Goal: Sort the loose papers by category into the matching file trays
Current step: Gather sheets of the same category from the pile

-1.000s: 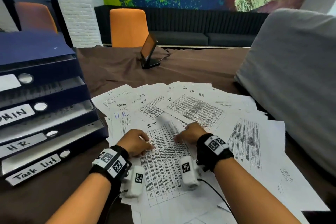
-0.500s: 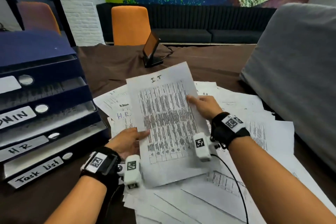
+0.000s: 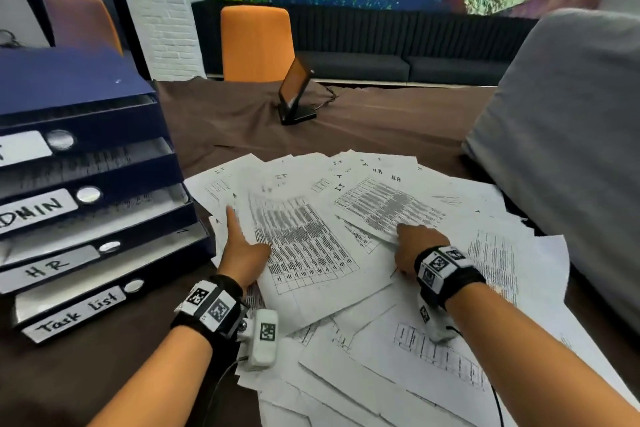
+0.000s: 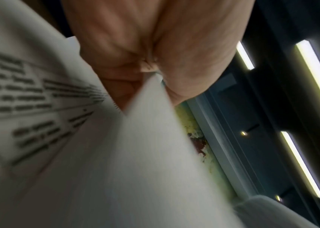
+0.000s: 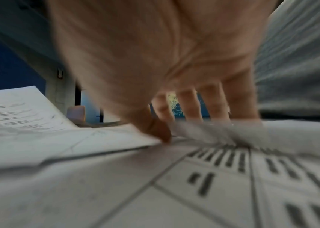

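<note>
Fingers (image 3: 231,222) of left hand (image 3: 244,255) pinch sheet (image 3: 304,246); right hand (image 3: 415,246) pinches second sheet (image 3: 388,206).

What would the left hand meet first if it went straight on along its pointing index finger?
Probably the overlapping loose sheets at the pile's far-left edge, just beyond the left hand; past them lies brown tablecloth. Its height above them is unclear.

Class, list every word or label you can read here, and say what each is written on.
"Task list": bottom tray label.
"HR": second tray label.
"DMIN", start cut off: third tray label.
"IT": top of a loose sheet.
Top tray label and printed tables: cut off or too blurred to read.
</note>
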A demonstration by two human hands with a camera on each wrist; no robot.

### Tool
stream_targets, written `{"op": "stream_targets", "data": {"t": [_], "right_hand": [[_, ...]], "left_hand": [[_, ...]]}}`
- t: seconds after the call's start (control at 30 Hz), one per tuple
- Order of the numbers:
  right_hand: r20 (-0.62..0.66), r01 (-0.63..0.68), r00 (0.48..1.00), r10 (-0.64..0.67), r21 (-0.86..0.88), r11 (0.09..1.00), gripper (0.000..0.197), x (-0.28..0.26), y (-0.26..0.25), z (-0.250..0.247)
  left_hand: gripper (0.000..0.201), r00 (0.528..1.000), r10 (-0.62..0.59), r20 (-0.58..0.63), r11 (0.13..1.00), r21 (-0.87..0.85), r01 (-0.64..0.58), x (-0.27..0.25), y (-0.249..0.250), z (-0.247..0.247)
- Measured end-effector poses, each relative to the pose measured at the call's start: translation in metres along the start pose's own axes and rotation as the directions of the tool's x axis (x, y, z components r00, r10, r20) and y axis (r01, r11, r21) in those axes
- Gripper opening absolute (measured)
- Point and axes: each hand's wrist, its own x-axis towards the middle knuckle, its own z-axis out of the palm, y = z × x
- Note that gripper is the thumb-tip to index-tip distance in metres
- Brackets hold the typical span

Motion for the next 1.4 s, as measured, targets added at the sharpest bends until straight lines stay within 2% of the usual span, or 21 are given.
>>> {"op": "stream_targets", "data": {"t": [0.07,0.17,0.23,0.27,0.33,0.43,0.47,0.5,0.57,0.63,0.73,0.83,0.93,1.0,1.1,1.17,1.3,1.4], "right_hand": [[-0.091,-0.029,0.995,0.029,0.002,1.000,0.023,-0.004,-0.001,-0.009],[-0.176,-0.057,0.982,0.071,0.087,0.995,0.022,-0.017,-0.006,-0.023],[-0.238,0.003,0.971,0.024,0.112,0.994,0.021,-0.032,-0.019,-0.029],[-0.272,0.050,0.962,-0.018,0.112,0.992,0.021,-0.042,-0.027,-0.031],[-0.320,0.153,0.941,-0.109,0.116,0.981,0.023,-0.066,-0.048,-0.032],[-0.320,0.304,0.914,-0.248,0.135,0.943,0.027,-0.100,-0.077,-0.021],[-0.311,0.341,0.907,-0.284,0.149,0.928,0.030,-0.106,-0.083,-0.016],[-0.301,0.371,0.903,-0.308,0.181,0.911,0.032,-0.111,-0.087,-0.010],[-0.279,0.395,0.906,-0.320,0.278,0.876,0.040,-0.117,-0.088,-0.003],[-0.279,0.371,0.921,-0.271,0.415,0.831,0.048,-0.117,-0.080,0.000],[-0.277,0.282,0.953,-0.126,0.648,0.708,0.047,-0.108,-0.051,-0.001],[-0.257,0.197,0.966,-0.005,0.728,0.657,0.045,-0.093,-0.020,0.002],[-0.188,0.115,0.980,0.063,0.797,0.592,0.054,-0.080,-0.001,0.014],[-0.112,0.070,0.992,0.062,0.881,0.468,0.066,-0.074,0.002,0.022],[-0.005,-0.011,0.998,0.070,0.976,0.217,0.078,-0.068,0.000,0.024],[0.011,-0.020,0.998,0.067,0.992,0.123,0.072,-0.065,-0.002,0.023],[-0.058,0.048,0.991,0.119,0.995,0.090,0.044,-0.063,-0.002,0.021],[-0.053,0.048,0.993,0.103,0.997,0.055,0.039,-0.061,-0.002,0.024]], "left_hand": [[0.102,0.996,0.090,0.020,0.994,0.057,-0.091,-0.006,0.009,0.002],[0.064,0.985,0.144,0.093,0.969,0.191,-0.159,-0.006,0.013,-0.001],[0.035,0.988,0.118,0.103,0.965,0.224,-0.138,-0.002,0.008,0.000],[0.028,0.990,0.094,0.104,0.975,0.194,-0.112,-0.003,0.009,0.003],[0.040,0.991,0.013,0.133,0.993,0.112,-0.028,-0.007,0.013,0.012],[0.064,0.967,-0.074,0.243,0.997,0.040,0.066,-0.017,0.022,0.027],[0.061,0.964,-0.072,0.255,0.997,-0.012,0.078,-0.021,0.022,0.032],[0.048,0.970,-0.051,0.239,0.997,-0.038,0.062,-0.025,0.021,0.035],[0.022,0.987,0.038,0.156,0.999,0.029,-0.043,-0.026,0.017,0.039],[0.019,0.986,0.104,0.134,0.988,0.097,-0.118,-0.027,0.015,0.037],[0.022,0.971,0.147,0.189,0.979,0.112,-0.170,-0.029,0.020,0.030],[0.021,0.963,0.155,0.221,0.978,0.100,-0.181,-0.033,0.033,0.024],[0.017,0.948,0.134,0.289,0.979,0.109,-0.172,-0.035,0.041,0.016],[0.018,0.937,0.124,0.326,0.981,0.099,-0.165,-0.035,0.045,0.010],[0.033,0.932,0.127,0.338,0.989,0.033,-0.147,-0.034,0.045,0.005],[0.036,0.935,0.126,0.332,0.991,-0.011,-0.130,-0.031,0.043,0.003],[0.029,0.942,0.123,0.311,0.992,0.000,-0.130,-0.025,0.035,0.003],[0.030,0.948,0.128,0.293,0.991,-0.073,-0.111,-0.026,0.034,0.003]]}}
